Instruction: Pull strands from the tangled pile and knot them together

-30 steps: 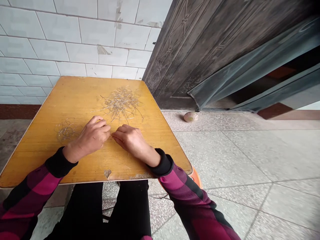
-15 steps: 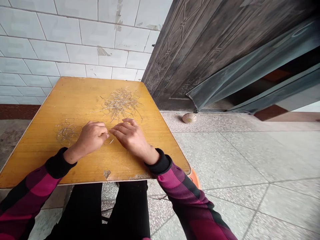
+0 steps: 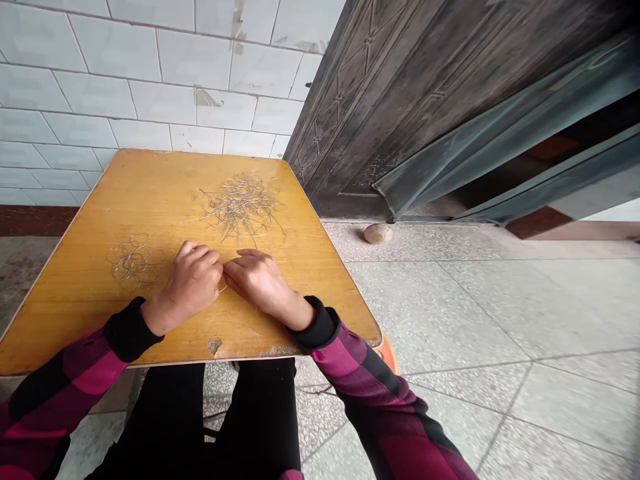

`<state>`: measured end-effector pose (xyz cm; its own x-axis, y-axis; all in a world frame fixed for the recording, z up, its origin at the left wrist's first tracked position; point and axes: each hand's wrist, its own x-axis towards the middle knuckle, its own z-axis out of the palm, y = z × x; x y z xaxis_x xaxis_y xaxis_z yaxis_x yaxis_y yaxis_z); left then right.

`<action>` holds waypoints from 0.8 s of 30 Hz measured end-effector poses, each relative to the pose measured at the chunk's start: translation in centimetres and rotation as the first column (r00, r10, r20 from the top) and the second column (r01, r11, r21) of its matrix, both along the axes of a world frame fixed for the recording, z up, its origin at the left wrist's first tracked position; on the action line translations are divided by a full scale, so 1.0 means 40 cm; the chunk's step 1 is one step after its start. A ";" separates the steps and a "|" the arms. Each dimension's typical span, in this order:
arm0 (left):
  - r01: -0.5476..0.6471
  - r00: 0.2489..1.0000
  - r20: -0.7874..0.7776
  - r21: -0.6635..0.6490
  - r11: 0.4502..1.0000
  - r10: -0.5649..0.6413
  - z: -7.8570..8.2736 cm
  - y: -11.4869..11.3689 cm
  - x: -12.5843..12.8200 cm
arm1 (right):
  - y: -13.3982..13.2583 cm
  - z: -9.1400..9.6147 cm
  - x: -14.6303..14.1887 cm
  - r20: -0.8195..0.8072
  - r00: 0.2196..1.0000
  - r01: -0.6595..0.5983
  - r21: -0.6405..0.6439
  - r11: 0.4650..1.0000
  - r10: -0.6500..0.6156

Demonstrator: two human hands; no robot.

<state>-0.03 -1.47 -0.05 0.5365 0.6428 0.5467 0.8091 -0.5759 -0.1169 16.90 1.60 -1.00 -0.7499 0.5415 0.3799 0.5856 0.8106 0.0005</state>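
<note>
So the person sits at a worn yellow wooden desk [image 3: 155,193], both hands together around the near-middle of it. The left hand [image 3: 195,283] has its fingers curled inward, and the right hand [image 3: 259,280] comes in from the other side with its fingers bent toward the left ones, the two about touching. A short bit of thin wire [image 3: 223,289] pokes out just below where they meet. The fingertips are hidden though, so can't tell which hand is gripping it, or if either one really is.

Two tangles of similar wire lie on the desk: the big pile [image 3: 245,203] is toward the far right, beyond the hands, and the small pile [image 3: 133,262] is over on the left, near the left hand. There's a chipped patch [image 3: 215,345] along the near edge too.

Behind the desk there's a white tiled wall [image 3: 130,63], with a dark carved door [image 3: 360,100] to the right and a greyish curtain [image 3: 435,160] hanging beside it. A small roundish object [image 3: 378,233] sits on the floor [image 3: 450,307] near the door, and something orange [image 3: 389,353] peeks out by the desk's near right corner.
</note>
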 end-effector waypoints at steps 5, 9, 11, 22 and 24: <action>-0.066 0.996 0.068 0.005 0.998 0.066 0.005 0.001 0.007 | -0.008 0.010 -0.004 0.031 1.000 0.005 0.075 0.997 -0.007; -0.033 0.998 0.062 0.016 0.999 0.032 0.007 0.010 -0.001 | 0.001 0.015 0.008 -0.002 0.999 0.037 -0.010 0.999 -0.037; 0.005 0.999 0.039 0.019 1.000 -0.006 0.012 0.016 -0.011 | 0.012 0.017 0.019 -0.034 0.999 0.034 -0.068 0.997 -0.037; 0.003 0.999 0.044 0.057 0.998 -0.006 0.023 0.013 -0.017 | 0.012 0.004 0.010 0.026 0.999 0.016 0.070 0.997 -0.018; -0.013 0.998 0.057 0.063 0.998 0.009 0.027 0.010 -0.015 | 0.004 0.005 0.008 0.029 0.998 0.052 0.095 0.994 -0.055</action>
<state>-0.61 -1.06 1.03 0.4965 0.6115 0.6161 0.8218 -0.5598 -0.1067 17.20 1.74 -0.81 -0.7331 0.5442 0.4080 0.6267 0.7736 0.0942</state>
